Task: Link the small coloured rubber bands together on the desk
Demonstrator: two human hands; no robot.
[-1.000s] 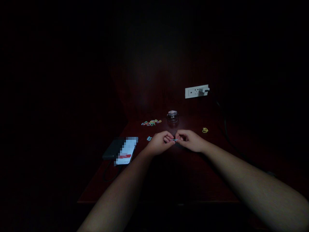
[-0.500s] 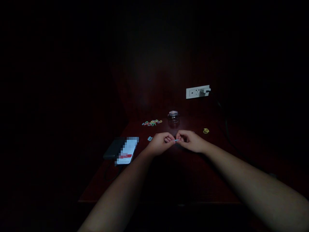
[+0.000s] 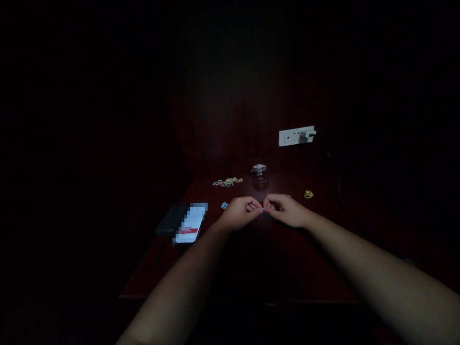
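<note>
My left hand (image 3: 244,212) and my right hand (image 3: 283,210) meet above the middle of the dark red table, both in a pinch. Between their fingertips is a thin light-blue hair tie (image 3: 263,209), mostly covered by the fingers. Just left of my left hand lies a small bunch of light-blue hair ties (image 3: 224,205). Beyond it a loose pile of hair ties in several colours (image 3: 228,182) is spread out. To the right of my right hand sits a bunch of yellow hair ties (image 3: 308,194). Something small and purplish (image 3: 289,196) shows partly behind my right hand.
A clear round jar with a lid (image 3: 259,173) stands at the back of the table (image 3: 247,282). On the left, a lit phone (image 3: 192,225) lies against a dark flat box (image 3: 171,220) with a cable. A wall socket (image 3: 296,136) holds a plug whose cord hangs down on the right.
The view has shifted very slightly. Both hands keep their pinch in the same place, and less of the light-blue hair tie shows between the fingertips.
</note>
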